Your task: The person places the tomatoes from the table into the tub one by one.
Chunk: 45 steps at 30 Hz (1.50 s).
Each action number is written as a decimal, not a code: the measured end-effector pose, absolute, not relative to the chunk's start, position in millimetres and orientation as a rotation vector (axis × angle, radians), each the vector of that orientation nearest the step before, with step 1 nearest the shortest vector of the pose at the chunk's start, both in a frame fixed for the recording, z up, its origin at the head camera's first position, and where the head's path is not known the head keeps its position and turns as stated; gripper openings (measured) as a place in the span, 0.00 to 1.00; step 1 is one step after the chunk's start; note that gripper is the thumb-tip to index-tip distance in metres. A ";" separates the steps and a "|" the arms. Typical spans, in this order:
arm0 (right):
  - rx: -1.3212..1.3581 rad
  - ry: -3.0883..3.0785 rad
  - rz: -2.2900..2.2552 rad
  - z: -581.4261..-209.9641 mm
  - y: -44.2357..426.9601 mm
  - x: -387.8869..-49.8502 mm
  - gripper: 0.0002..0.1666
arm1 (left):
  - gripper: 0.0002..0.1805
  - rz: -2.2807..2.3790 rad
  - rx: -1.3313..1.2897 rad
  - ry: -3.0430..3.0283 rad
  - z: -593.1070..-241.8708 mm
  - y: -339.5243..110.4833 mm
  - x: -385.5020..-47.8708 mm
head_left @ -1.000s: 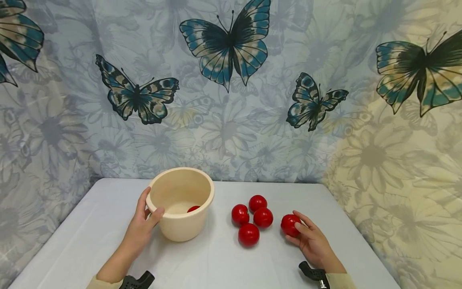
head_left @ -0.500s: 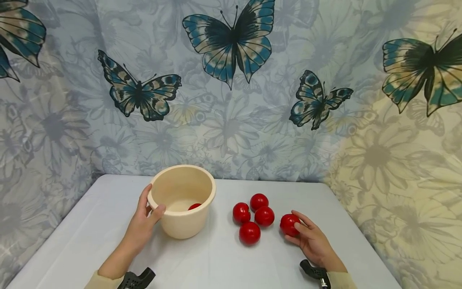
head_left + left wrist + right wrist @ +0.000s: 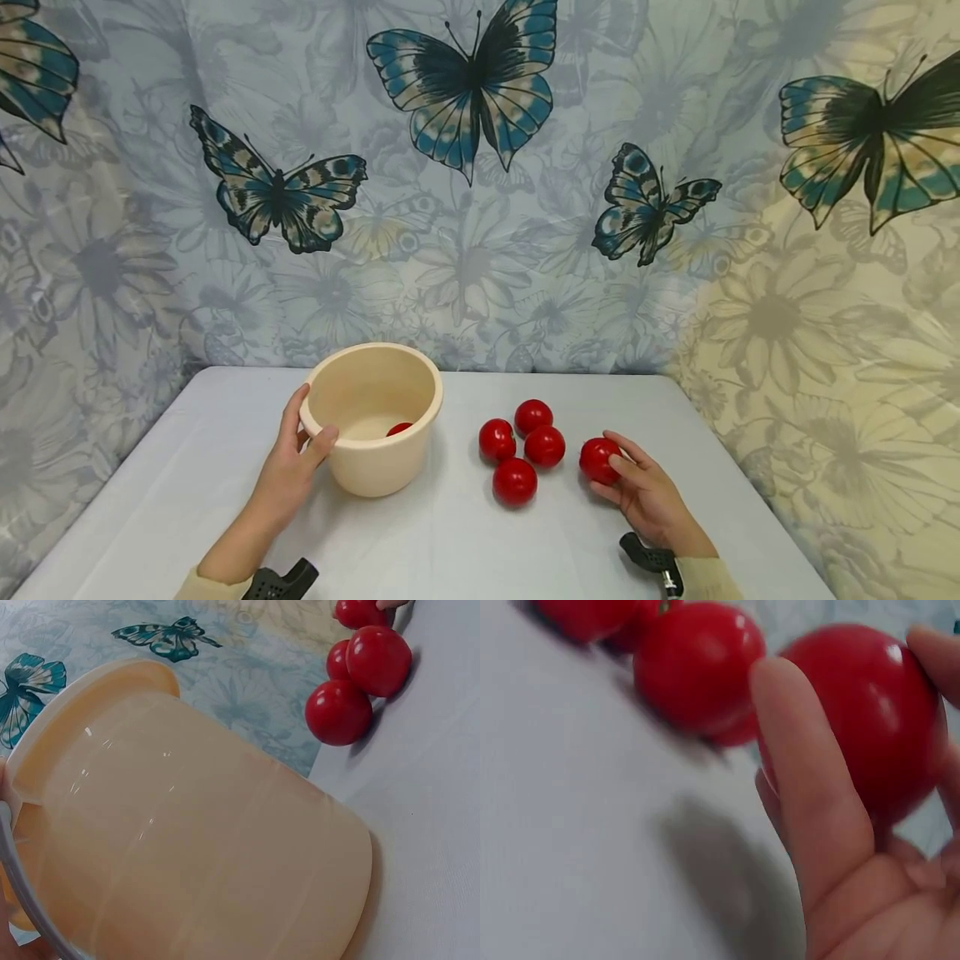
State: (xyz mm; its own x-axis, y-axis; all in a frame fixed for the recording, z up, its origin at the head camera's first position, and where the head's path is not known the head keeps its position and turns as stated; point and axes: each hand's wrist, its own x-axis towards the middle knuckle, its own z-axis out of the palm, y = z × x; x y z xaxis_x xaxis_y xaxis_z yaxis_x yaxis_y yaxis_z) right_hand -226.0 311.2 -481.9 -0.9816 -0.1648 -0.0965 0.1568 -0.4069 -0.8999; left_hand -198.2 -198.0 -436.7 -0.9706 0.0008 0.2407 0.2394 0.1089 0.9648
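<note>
A cream bucket (image 3: 381,467) stands at the left of the table, with part of a red tomato (image 3: 399,428) showing inside it. My left hand (image 3: 288,467) grips the bucket's left rim, thumb on the near side. At the right, my right hand (image 3: 651,498) holds another red tomato (image 3: 599,461) between thumb and fingers. In the right wrist view that tomato (image 3: 870,712) casts a shadow on the table beside my thumb. The left wrist view is mostly filled by the bucket's side wall (image 3: 202,825).
Several red tomatoes (image 3: 514,482) sit close together between the bucket and my right hand. All this is on a white-covered table (image 3: 465,550). Behind it hangs a floral cloth (image 3: 480,283) with butterflies. Each wrist wears a black mount (image 3: 651,557).
The head view has shifted slightly. Both hands keep their holds, and nothing on the table has visibly moved.
</note>
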 end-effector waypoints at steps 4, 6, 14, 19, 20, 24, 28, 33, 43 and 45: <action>0.039 1.632 -2.503 -458.6 300.9 -223.0 0.22 | 0.44 -1.979 -0.243 -2.196 -436.2 -197.3 -196.7; 0.055 1.671 -2.498 -442.9 291.9 -222.9 0.25 | 0.44 -1.986 -0.248 -2.192 -435.4 -196.7 -196.1; -0.104 1.737 -2.448 -387.7 251.5 -225.4 0.34 | 0.44 -1.982 -0.232 -2.193 -434.1 -195.2 -194.9; -0.177 1.763 -2.415 -364.9 226.2 -227.0 0.34 | 0.44 -1.986 -0.218 -2.192 -434.9 -194.9 -193.4; -0.186 1.762 -2.412 -361.1 221.2 -227.7 0.34 | 0.43 -1.992 -0.219 -2.187 -434.9 -195.0 -193.0; -0.229 1.770 -2.386 -347.8 201.8 -231.3 0.35 | 0.43 -2.008 -0.219 -2.168 -434.9 -195.8 -191.9; -0.258 1.764 -2.360 -336.8 184.7 -235.3 0.34 | 0.43 -2.003 -0.218 -2.173 -436.1 -196.8 -191.8; -0.290 1.762 -2.318 -327.7 160.7 -244.7 0.32 | 0.43 -1.999 -0.241 -2.174 -436.7 -197.5 -195.1; -0.371 1.764 -2.266 -312.5 114.6 -258.7 0.28 | 0.44 -2.003 -0.223 -2.188 -436.4 -198.1 -198.9; -0.375 1.751 -2.275 -310.0 107.4 -259.8 0.27 | 0.44 -2.008 -0.222 -2.185 -436.0 -198.1 -199.0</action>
